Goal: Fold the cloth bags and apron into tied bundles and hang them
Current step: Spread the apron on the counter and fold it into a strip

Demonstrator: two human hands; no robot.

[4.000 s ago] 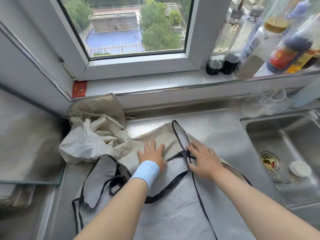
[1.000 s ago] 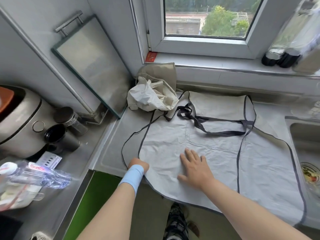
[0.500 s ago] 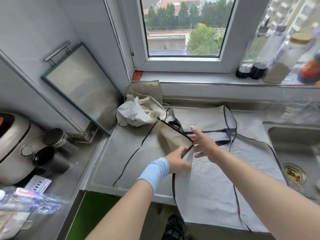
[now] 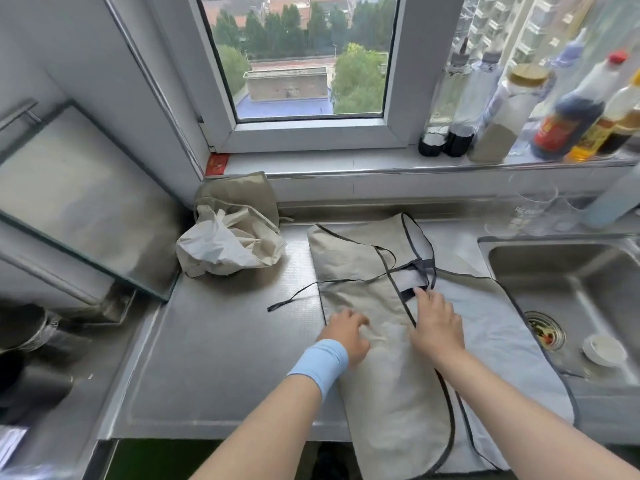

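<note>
With relaxed, open fingers my left hand (image 4: 347, 336) and right hand (image 4: 437, 329) press the apron (image 4: 391, 396); its overhanging end might drag the fold undone.

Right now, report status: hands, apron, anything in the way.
Left hand and right hand flat on beige, dark-trimmed cloth apron. Left side folded over, not tied. Crumpled cream cloth bags sit clear, back left. One dark strap trails on steel counter.

matt cloth apron (image 4: 388, 393), brushed steel counter (image 4: 221, 358)
</note>
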